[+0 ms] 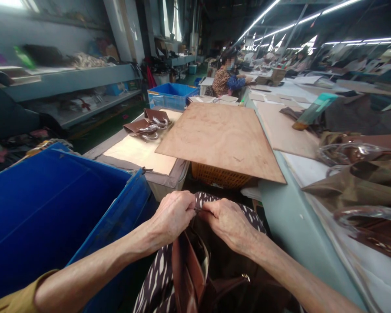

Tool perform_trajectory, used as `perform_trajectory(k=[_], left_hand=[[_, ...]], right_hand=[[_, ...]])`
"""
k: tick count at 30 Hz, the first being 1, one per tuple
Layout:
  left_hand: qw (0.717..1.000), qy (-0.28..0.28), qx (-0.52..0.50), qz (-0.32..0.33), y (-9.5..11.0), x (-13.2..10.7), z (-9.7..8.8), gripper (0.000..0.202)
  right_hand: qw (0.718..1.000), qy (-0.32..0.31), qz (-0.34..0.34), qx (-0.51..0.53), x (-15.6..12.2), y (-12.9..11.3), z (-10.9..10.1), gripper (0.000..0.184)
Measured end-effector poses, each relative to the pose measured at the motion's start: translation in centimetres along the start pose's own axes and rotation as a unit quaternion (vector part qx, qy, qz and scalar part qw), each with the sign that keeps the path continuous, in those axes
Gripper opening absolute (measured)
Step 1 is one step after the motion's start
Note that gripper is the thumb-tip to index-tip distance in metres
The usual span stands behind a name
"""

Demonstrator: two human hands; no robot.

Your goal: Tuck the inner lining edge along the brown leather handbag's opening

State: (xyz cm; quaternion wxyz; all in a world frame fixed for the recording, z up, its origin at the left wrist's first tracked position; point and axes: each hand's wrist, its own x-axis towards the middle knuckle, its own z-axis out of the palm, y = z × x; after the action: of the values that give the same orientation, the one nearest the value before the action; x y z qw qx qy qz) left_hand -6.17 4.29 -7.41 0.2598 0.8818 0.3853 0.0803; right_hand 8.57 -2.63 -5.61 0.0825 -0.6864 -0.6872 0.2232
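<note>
At far left, a grey-blue workbench [74, 82] with a lower shelf stands along the wall. In front of it is a large blue plastic bin [97, 174], upright, its wall just beside the left forearm. Next, a low table bears a cream sheet [140, 154]; at the sheet's far side lie small brown handbags [146, 125], their handles wrapped in clear plastic. A blue crate [172, 96] stands behind.

The left hand [174, 215] is closed, thumb and fingers pinching the upper edge of a brown bag [215, 256]. The bag lies over the person's lap, on dark cloth with white flecks [153, 278]; a red-brown panel and a gold-coloured metal fitting [245, 277] are visible on it. The right hand [231, 224] is likewise closed on the same edge, near the left, with a short dark strip exposed between them.

Beyond the hands, a plywood board [218, 137] lies over an orange basket [220, 175]. Farther back, a co-worker in a patterned top [220, 82] sits beside the long worktable [289, 208]. On this worktable are a turquoise-topped object [317, 108], exact type undetermined, and an olive bag [361, 182].
</note>
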Motion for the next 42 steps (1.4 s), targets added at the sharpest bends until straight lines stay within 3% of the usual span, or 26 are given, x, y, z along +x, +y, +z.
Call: perform_trajectory(k=[6,9,13,20,32,42], left_hand=[[0.999,0.022,-0.012,-0.038,-0.4,-0.5,-0.4,0.018],[0.998,0.008,-0.029,-0.049,-0.6,-0.6,-0.8,0.030],[0.998,-0.011,-0.039,-0.055,-0.6,-0.5,-1.2,0.028],[0.995,-0.014,-0.078,-0.065,-0.3,-0.4,-1.5,0.043],[0.990,0.004,-0.127,-0.059,-0.1,-0.7,-1.4,0.041],[0.988,0.009,-0.141,-0.056,-0.4,-0.6,-1.0,0.037]], right_hand=[[1.000,0.005,0.006,-0.012,0.1,0.4,0.3,0.024],[1.000,0.015,0.008,-0.018,0.1,0.6,0.4,0.024],[1.000,0.023,0.007,-0.003,0.1,0.6,0.5,0.024],[0.999,0.028,0.015,0.000,0.0,0.8,0.6,0.023],[0.978,-0.078,0.011,0.193,1.9,-0.7,0.2,0.019],[0.998,0.014,0.024,0.051,1.5,-1.4,1.5,0.020]])
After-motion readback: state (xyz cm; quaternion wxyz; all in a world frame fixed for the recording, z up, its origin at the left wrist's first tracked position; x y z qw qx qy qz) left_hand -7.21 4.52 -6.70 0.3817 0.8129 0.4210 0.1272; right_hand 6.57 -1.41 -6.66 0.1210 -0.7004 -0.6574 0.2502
